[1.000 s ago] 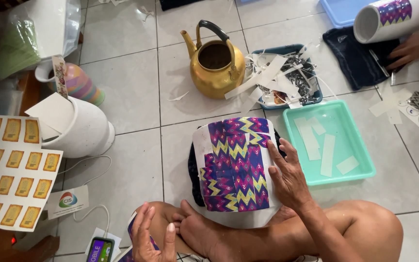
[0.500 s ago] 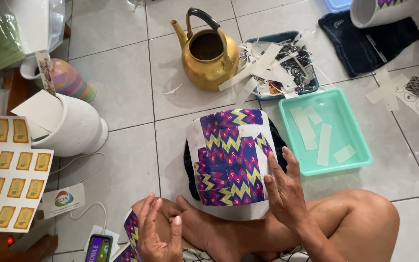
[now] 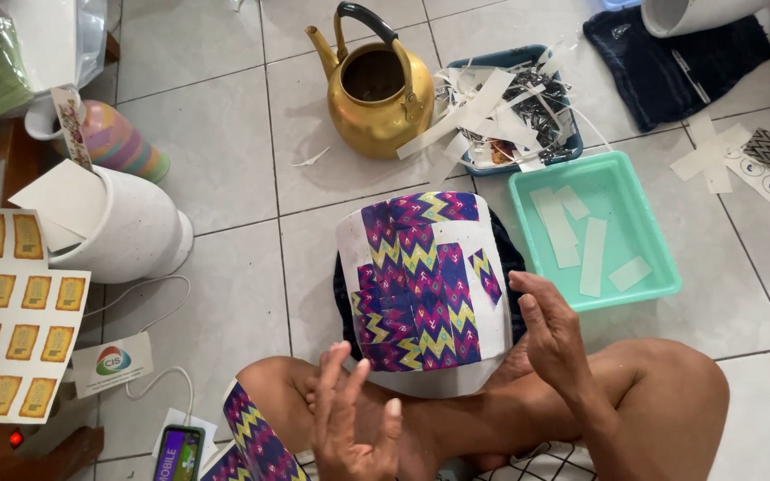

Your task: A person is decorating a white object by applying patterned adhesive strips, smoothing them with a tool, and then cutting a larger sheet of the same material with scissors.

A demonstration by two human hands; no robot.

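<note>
A white vase (image 3: 425, 285) lies on its side on a dark cloth in front of my crossed legs. Purple, blue and yellow zigzag strips cover most of its upper side. My right hand (image 3: 550, 331) hovers just off its right flank, fingers apart, holding nothing. Low in the view, my left hand (image 3: 349, 419) is raised with spread fingers and is empty too. A strip of the same zigzag pattern (image 3: 256, 436) rests on my left knee beside it.
A brass kettle (image 3: 378, 85) and a dark tray of paper scraps (image 3: 514, 116) sit behind the vase. A teal tray (image 3: 594, 232) with white strips lies at right. White and striped vases (image 3: 122, 223) stand at left by label sheets (image 3: 15, 312). A phone (image 3: 178, 452) lies bottom left.
My right hand has lifted off the vase's right side. My left hand has moved right and up toward the vase. The view has shifted slightly.
</note>
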